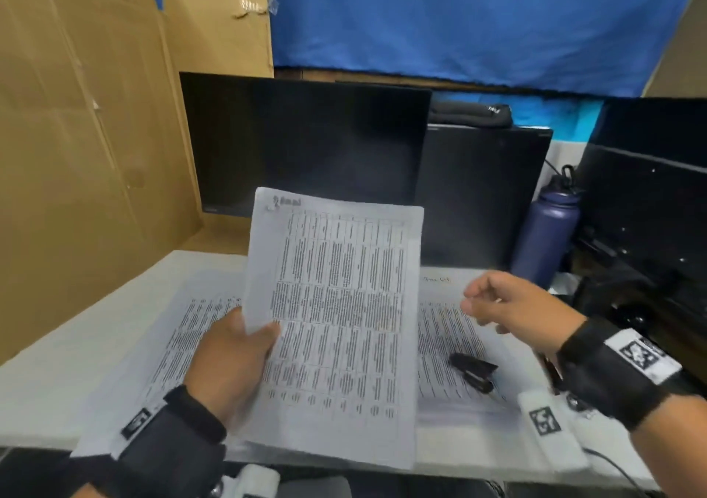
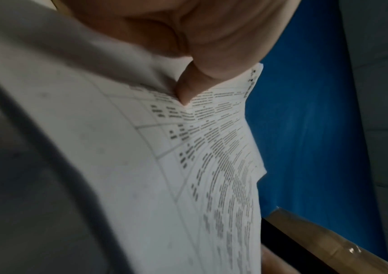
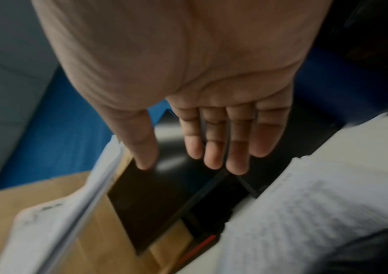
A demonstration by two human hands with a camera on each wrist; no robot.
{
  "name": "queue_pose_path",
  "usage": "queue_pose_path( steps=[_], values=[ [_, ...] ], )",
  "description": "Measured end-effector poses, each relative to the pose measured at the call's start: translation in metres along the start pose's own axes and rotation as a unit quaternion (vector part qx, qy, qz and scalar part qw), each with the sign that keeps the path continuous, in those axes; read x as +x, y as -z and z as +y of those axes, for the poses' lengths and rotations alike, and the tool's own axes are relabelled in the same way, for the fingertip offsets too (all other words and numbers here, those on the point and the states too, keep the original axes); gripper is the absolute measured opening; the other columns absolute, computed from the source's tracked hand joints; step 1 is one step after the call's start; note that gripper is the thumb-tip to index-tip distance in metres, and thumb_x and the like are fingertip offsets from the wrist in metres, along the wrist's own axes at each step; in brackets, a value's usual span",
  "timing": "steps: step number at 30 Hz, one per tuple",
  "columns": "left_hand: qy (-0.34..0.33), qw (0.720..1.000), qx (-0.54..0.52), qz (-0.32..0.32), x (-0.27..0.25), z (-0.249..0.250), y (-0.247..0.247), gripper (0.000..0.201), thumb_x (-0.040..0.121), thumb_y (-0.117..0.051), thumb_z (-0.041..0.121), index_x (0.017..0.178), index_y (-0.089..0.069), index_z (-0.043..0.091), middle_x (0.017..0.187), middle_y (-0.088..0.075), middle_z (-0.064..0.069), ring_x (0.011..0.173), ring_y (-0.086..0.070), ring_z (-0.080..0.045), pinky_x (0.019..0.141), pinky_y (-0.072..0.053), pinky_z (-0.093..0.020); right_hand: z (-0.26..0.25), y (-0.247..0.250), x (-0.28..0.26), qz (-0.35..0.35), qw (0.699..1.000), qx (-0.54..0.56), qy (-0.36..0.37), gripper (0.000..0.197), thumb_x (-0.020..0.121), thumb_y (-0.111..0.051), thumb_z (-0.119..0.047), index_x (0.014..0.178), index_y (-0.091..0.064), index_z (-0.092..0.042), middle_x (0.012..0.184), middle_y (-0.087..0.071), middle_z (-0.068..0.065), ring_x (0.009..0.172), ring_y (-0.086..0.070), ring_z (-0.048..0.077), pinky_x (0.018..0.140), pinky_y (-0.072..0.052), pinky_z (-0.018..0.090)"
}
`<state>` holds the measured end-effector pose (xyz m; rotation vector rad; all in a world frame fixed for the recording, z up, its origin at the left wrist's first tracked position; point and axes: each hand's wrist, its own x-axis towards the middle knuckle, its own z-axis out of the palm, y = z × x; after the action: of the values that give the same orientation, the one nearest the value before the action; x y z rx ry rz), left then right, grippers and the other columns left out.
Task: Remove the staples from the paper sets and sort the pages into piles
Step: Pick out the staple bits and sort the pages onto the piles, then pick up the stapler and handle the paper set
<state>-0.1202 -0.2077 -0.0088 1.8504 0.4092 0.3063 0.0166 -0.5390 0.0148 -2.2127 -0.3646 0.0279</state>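
Left hand holds paper set raised; right hand free.

Left hand pinches the paper set at its left edge, long axis running up and away; staple corner at far top-left. Right hand, fingers relaxed and empty, hovers beside the set's right edge, with the staple remover lying nearer it, on the right pile.

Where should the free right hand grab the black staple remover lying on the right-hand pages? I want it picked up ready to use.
Pinch the staple remover across its wider rear body, coming from above and the right with the right hand. It lies flat on the right pile, narrow end seemingly toward the near edge. The left hand holds the paper set.
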Motion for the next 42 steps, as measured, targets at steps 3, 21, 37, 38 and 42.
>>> queue_pose_path(
  steps=[3,21,37,38,42],
  values=[
    [0.027,1.000,0.003,-0.007,-0.003,-0.017,0.004,0.017,0.100,-0.060,0.022,0.103,-0.077,0.021,0.093,-0.082,0.003,0.086,-0.079,-0.018,0.087,-0.062,-0.049,0.030,-0.001,0.011,-0.053,0.974,-0.213,-0.057,0.031,0.079,-0.078,-0.048,0.093,-0.065,-0.024,0.095,-0.070,-0.004,0.090,-0.065,0.017,0.085,-0.052,0.033],
    [0.004,0.999,0.047,-0.017,-0.020,-0.022,-0.002,0.008,0.098,-0.063,0.022,0.099,-0.070,0.025,0.086,-0.077,-0.004,0.074,-0.074,-0.014,0.060,-0.058,-0.021,0.092,0.037,-0.014,0.194,0.960,0.001,-0.202,0.026,0.080,-0.075,-0.016,0.089,-0.064,0.006,0.077,-0.070,0.025,0.068,-0.065,0.036,0.063,-0.050,0.052],
    [-0.121,0.952,0.274,-0.060,-0.050,-0.004,-0.016,0.023,0.100,-0.053,0.035,0.077,-0.050,0.032,0.063,-0.064,-0.001,0.054,-0.059,-0.009,0.052,-0.043,-0.026,-0.106,-0.054,-0.048,0.371,0.850,0.356,0.115,0.032,0.097,-0.035,-0.057,0.096,-0.050,-0.029,0.085,-0.076,0.003,0.080,-0.074,0.021,0.077,-0.061,0.041],
    [-0.120,0.952,0.274,-0.055,-0.048,-0.004,-0.015,0.022,0.100,-0.053,0.035,0.078,-0.051,0.032,0.065,-0.065,-0.001,0.056,-0.061,-0.010,0.053,-0.045,-0.026,-0.106,-0.058,-0.046,0.378,0.850,0.348,0.118,0.034,0.092,-0.034,-0.062,0.097,-0.049,-0.033,0.088,-0.077,0.001,0.082,-0.074,0.019,0.080,-0.060,0.041],
    [-0.122,0.949,0.285,-0.055,-0.044,0.001,-0.013,0.013,0.101,-0.052,0.038,0.088,-0.054,0.035,0.077,-0.066,0.000,0.070,-0.064,-0.006,0.059,-0.045,-0.019,-0.097,-0.074,-0.040,0.380,0.850,0.342,0.130,0.034,0.085,-0.033,-0.078,0.093,-0.053,-0.052,0.094,-0.077,0.000,0.087,-0.074,0.020,0.086,-0.057,0.051]
  ],
)
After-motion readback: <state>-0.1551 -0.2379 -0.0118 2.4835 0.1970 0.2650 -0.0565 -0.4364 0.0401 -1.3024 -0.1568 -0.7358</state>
